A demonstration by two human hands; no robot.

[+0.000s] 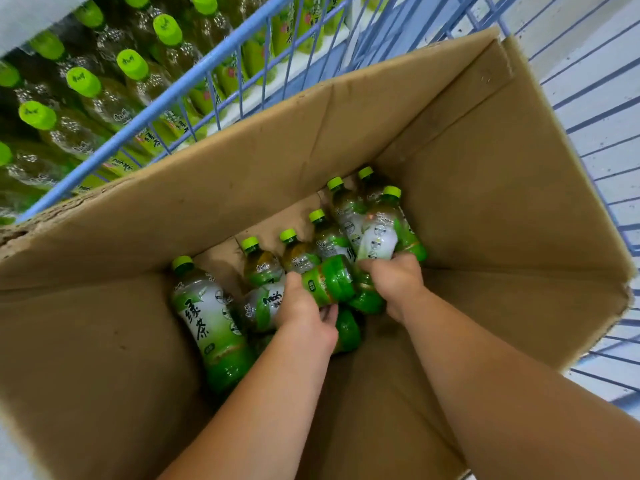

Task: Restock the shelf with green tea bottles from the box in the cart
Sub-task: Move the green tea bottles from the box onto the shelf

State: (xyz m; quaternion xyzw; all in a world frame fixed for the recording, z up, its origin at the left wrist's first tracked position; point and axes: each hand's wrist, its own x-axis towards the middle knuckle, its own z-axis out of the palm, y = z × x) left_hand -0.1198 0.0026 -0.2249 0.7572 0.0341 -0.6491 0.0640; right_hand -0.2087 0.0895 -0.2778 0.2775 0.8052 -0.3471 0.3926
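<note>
A large open cardboard box [346, 133] sits in a blue wire cart [180, 95]. Several green tea bottles with lime-green caps lie at its bottom. Both my arms reach down into the box. My left hand [304, 315] grips a bottle lying crosswise [329, 282], fingers curled around its green body. My right hand [394, 278] grips the lower end of another bottle [381, 233] with a white and green label. One bottle [211, 317] lies free along the box's left wall.
Rows of green tea bottles [90, 84] fill the store shelf at the upper left, beyond the cart's rail. The cart's wire side [602, 133] runs along the right. The box flaps stand up around my arms.
</note>
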